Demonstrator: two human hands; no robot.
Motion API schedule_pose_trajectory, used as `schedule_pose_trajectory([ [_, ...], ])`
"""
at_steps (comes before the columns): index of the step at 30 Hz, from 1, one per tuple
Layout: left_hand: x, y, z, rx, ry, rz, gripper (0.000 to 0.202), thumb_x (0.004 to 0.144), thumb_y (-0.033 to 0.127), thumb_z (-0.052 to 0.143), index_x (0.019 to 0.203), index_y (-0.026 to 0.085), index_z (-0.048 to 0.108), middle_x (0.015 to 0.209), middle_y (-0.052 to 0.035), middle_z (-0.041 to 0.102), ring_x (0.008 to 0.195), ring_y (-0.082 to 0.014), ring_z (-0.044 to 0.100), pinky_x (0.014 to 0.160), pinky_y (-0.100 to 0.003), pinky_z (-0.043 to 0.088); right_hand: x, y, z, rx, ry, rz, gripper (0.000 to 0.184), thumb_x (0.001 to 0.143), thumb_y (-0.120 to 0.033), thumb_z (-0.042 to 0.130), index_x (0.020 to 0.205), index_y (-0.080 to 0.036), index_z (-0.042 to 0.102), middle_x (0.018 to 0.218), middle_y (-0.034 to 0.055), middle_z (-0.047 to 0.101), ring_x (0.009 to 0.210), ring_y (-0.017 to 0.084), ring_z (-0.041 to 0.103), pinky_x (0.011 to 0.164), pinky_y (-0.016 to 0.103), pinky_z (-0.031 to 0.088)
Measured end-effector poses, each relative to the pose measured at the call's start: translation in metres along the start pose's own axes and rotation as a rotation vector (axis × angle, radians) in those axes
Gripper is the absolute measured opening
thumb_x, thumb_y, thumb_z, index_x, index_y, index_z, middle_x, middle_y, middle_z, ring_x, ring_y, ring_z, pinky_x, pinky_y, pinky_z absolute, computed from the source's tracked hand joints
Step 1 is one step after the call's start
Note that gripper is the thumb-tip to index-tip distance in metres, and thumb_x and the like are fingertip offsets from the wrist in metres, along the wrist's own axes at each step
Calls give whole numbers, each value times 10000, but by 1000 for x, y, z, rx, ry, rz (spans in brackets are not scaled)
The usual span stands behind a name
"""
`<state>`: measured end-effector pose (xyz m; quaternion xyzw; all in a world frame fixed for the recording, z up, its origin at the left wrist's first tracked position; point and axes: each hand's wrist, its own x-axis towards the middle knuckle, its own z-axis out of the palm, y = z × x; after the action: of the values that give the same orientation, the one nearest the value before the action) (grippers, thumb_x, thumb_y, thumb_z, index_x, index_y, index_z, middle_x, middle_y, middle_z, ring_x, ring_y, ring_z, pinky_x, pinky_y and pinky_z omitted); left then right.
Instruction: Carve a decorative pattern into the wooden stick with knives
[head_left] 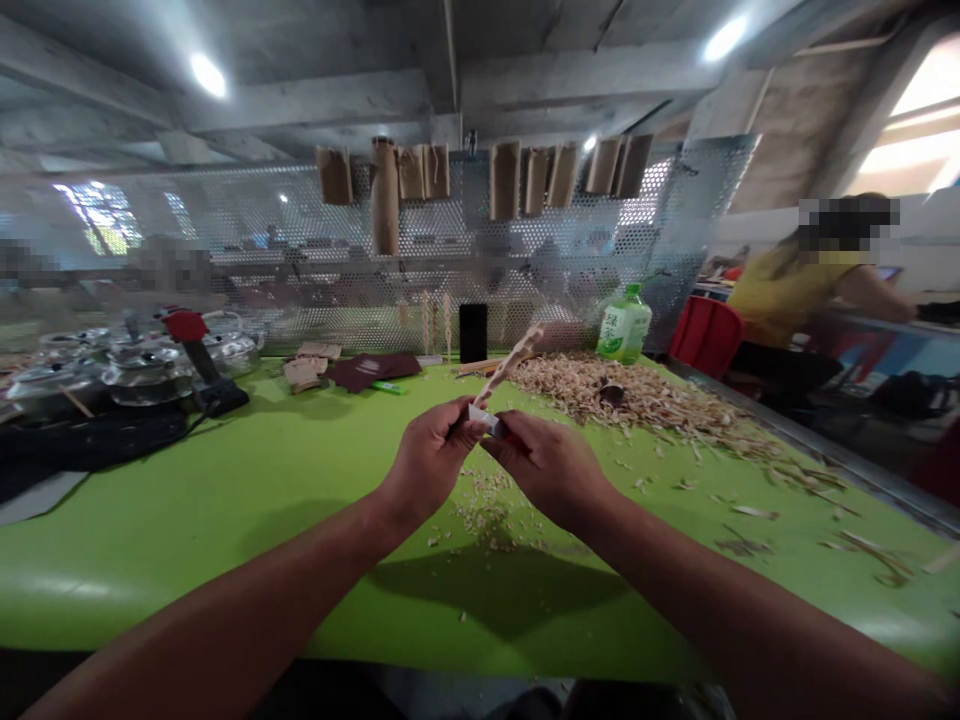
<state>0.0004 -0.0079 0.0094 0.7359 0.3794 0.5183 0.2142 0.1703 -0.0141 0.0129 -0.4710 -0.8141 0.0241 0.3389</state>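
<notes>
Both of my hands meet above the middle of the green tabletop (337, 590). My left hand (427, 450) is closed round the lower end of a slim, pale carved wooden stick (514, 362), which slants up and to the right. In my right hand (555, 465) is a carving knife (487, 420) with a short blade and a dark red handle mostly covered by the fingers. The blade lies against or very near the stick, by my left thumb. Small wood chips (491, 510) are scattered on the table below.
A large heap of wood shavings (645, 395) lies right, before a green tea bottle (624, 325). A black phone (473, 333) leans at the back beside thin carved sticks (448, 325). Metal kettles (142, 375) stand left. A person in yellow (787, 280) sits at the right.
</notes>
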Motion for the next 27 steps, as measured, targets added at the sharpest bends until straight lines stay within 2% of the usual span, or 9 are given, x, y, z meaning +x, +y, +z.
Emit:
schedule_pose_trajectory([
  [5,-2,5,1,9,31,-13,316,877,449,509,839,169,649,822,-33,627,774,-162,534,695,-244,417,-2,-1,1,-58,48,-16,315,915,-461,440,746,-204,504,666,19,569,543,120,433,525,289,171],
  [12,-4,9,3,20,51,-72,335,864,476,523,845,162,638,700,-5,584,632,-126,471,572,-214,369,-3,-2,2,-117,75,5,323,916,-478,428,766,-206,514,663,21,570,528,120,404,519,293,145],
  [16,-3,6,4,-2,12,-47,333,888,470,483,880,170,625,796,-30,618,745,-153,526,657,-231,409,0,2,1,30,-1,5,333,908,-476,449,722,-202,475,628,-4,527,528,105,398,513,274,186],
  [20,-2,2,3,6,-17,-24,341,896,474,458,841,177,618,826,-47,619,835,-179,545,726,-252,420,3,4,0,150,-69,22,318,887,-473,484,715,-205,465,621,-13,510,537,104,397,510,267,217],
  [24,-1,1,1,58,-13,21,322,900,454,464,826,179,615,851,-44,629,819,-173,549,734,-254,416,3,3,0,147,-70,32,327,889,-485,476,714,-210,457,609,-14,497,538,109,401,511,275,219],
  [27,-2,2,1,113,9,27,322,904,445,461,815,172,608,814,-32,612,756,-155,527,701,-246,405,2,1,1,62,-21,29,342,897,-483,465,698,-206,448,619,-5,509,535,109,397,518,284,203],
])
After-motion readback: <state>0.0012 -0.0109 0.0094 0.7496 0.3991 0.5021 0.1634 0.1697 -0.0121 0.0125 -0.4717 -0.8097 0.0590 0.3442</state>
